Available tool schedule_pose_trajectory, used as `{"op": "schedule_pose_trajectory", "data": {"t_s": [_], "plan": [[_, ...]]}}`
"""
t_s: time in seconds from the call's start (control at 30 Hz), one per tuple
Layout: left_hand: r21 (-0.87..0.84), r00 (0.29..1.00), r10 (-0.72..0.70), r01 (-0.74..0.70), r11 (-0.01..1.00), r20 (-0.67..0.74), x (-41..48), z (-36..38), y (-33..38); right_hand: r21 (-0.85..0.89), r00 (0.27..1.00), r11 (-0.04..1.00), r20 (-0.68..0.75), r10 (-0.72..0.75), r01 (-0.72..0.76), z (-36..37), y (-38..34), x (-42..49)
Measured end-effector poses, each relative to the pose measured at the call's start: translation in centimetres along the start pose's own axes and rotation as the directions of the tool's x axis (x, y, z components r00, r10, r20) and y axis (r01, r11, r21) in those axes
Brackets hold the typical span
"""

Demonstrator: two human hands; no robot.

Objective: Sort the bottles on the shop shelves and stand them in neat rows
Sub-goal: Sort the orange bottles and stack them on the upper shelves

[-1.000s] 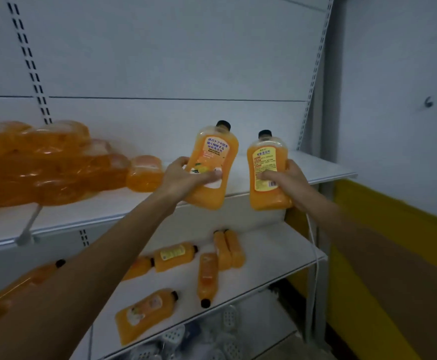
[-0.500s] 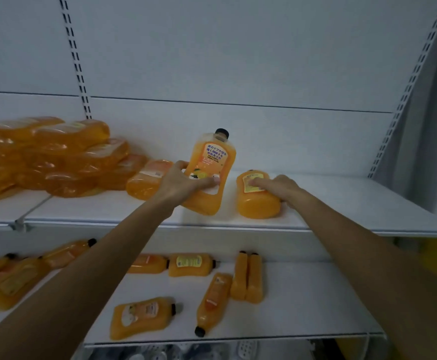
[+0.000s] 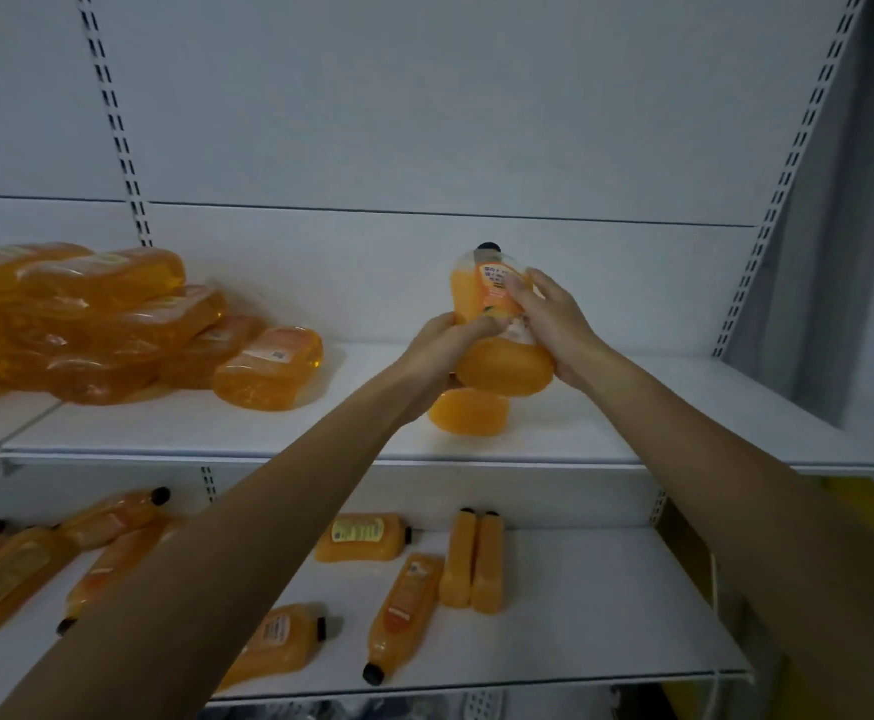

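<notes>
An orange bottle (image 3: 502, 366) with a black cap and a printed label is held upright over the upper shelf (image 3: 684, 423). My left hand (image 3: 440, 345) grips its left side and my right hand (image 3: 554, 319) grips its right side and label. Under it a second orange bottle (image 3: 468, 413) lies on the shelf, mostly hidden by the held one and my left wrist. A pile of orange bottles (image 3: 113, 330) lies on their sides at the left of the same shelf.
The lower shelf (image 3: 606, 615) carries several orange bottles lying flat, among them a pair side by side (image 3: 474, 563) and one pointing forward (image 3: 404, 615). Slotted uprights (image 3: 783, 174) frame the white back panel. A yellow wall band shows at the far right.
My right hand left the bottle it had laid on the upper shelf and joined my left hand on the labelled bottle, which moved right, above the laid one.
</notes>
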State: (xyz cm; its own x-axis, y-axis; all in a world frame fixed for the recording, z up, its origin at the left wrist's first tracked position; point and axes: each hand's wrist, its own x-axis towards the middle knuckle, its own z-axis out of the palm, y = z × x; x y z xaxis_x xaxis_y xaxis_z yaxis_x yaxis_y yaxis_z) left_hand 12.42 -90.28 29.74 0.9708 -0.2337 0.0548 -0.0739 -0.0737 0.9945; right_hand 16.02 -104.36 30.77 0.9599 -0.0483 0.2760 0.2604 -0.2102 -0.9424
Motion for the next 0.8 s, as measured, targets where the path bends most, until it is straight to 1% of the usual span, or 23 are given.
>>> {"op": "schedule_pose_trajectory", "data": {"t_s": [0.03, 0.07, 0.13, 0.17, 0.2, 0.27, 0.33, 0.4, 0.47, 0.6, 0.67, 0.73, 0.8], "plan": [[0.104, 0.999, 0.032, -0.035, 0.994, 0.030, -0.2, 0.5, 0.0, 0.031, 1.000, 0.999, -0.012, 0.013, -0.012, -0.9, 0.4, 0.1], [0.254, 0.996, 0.085, -0.090, 0.963, 0.032, -0.4, 0.8, -0.2, 0.030, 0.999, 0.999, -0.031, 0.026, -0.025, -1.7, 0.8, 0.1], [0.530, 0.973, 0.230, -0.190, 0.826, -0.010, -0.7, 0.6, -1.3, -0.146, 0.995, 0.988, -0.097, 0.040, -0.054, -3.2, 2.0, 0.4], [0.610, 0.961, 0.275, -0.205, 0.766, -0.022, -0.8, 0.2, -2.0, -0.246, 0.991, 0.966, -0.120, 0.054, -0.083, -3.8, 2.7, 0.3], [0.663, 0.958, 0.284, -0.195, 0.722, -0.028, -0.9, -0.4, -2.8, -0.309, 0.989, 0.944, -0.127, 0.082, -0.118, -4.3, 3.4, 0.1], [0.742, 0.970, 0.243, -0.153, 0.652, -0.014, -0.8, -1.4, -4.2, -0.384, 0.982, 0.906, -0.115, 0.147, -0.180, -4.9, 5.3, -0.3], [0.782, 0.983, 0.185, -0.129, 0.610, 0.018, -0.6, -1.9, -5.2, -0.396, 0.972, 0.889, -0.132, 0.194, -0.231, -5.0, 6.6, -0.6], [0.798, 0.987, 0.152, -0.132, 0.588, 0.052, -0.6, -1.8, -5.9, -0.365, 0.966, 0.895, -0.134, 0.220, -0.255, -4.9, 6.9, -0.3], [0.810, 0.986, 0.157, -0.142, 0.570, 0.062, -0.6, -1.6, -6.7, -0.345, 0.960, 0.896, -0.085, 0.265, -0.278, -4.7, 6.9, 0.2], [0.804, 0.982, 0.183, -0.142, 0.578, 0.042, -0.6, -1.4, -6.7, -0.461, 0.951, 0.847, 0.021, 0.309, -0.265, -4.3, 6.9, 1.0], [0.787, 0.986, 0.160, -0.136, 0.602, 0.047, -0.5, -1.6, -6.4, -0.563, 0.948, 0.791, 0.040, 0.314, -0.239, -4.2, 6.6, 1.2], [0.786, 0.990, 0.130, -0.128, 0.604, 0.060, -0.5, -1.6, -6.3, -0.695, 0.955, 0.692, 0.024, 0.296, -0.196, -4.1, 6.1, 1.2], [0.802, 0.991, 0.117, -0.126, 0.584, 0.070, -0.7, -1.7, -6.2, -0.785, 0.974, 0.600, -0.025, 0.225, -0.159, -3.8, 5.7, 0.9]]}}
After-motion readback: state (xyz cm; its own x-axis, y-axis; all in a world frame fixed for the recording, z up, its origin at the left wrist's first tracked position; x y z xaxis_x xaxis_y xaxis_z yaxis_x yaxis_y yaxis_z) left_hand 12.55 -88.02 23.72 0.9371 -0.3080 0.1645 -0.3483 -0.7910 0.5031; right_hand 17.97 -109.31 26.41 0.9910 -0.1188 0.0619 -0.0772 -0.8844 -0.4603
